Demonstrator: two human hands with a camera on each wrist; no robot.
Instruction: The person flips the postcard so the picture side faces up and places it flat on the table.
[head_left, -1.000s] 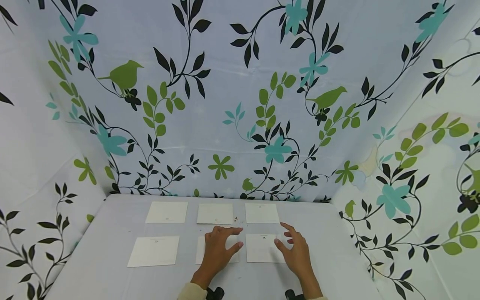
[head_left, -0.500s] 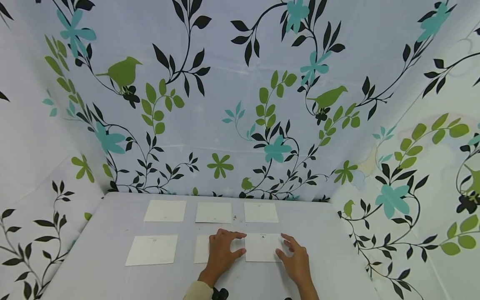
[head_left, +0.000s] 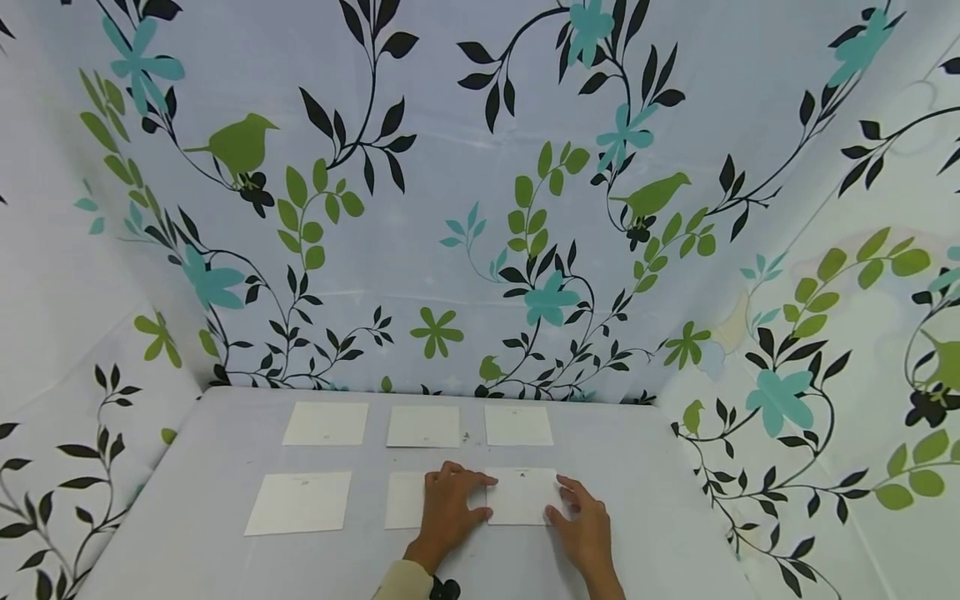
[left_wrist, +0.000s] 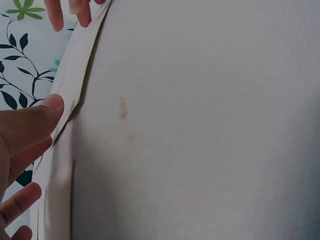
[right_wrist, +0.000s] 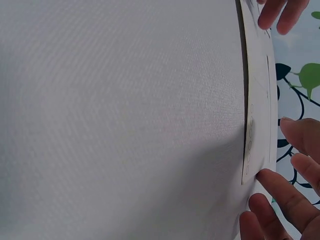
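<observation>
A white card point(head_left: 521, 500) with a small dark mark near its far edge lies at the front right of two rows of cards. My left hand point(head_left: 450, 510) is at its left edge, thumb and forefinger spread apart and fingertips touching or nearly touching the card. At the opposite edge my right hand point(head_left: 587, 523) has its fingers loosely bent, the tips at the card's side. Seen from the left wrist, the card point(left_wrist: 80, 75) lies low and edge-on beside the thumb. The right wrist view shows faint print along the card's near edge point(right_wrist: 248, 135). Behind my left hand, the front middle card point(head_left: 402, 502) is partly hidden.
Another white card point(head_left: 298, 503) lies front left. Three more make the back row: left point(head_left: 326, 423), middle point(head_left: 423, 427) and right point(head_left: 519, 426). All are on a white-covered table point(head_left: 210, 467). A leaf-and-bird patterned cloth point(head_left: 420, 250) hangs behind and at the sides.
My left hand has moved right, from over the front middle card to the front right card's left edge. My right hand has shifted slightly left and closer to the card's right edge.
</observation>
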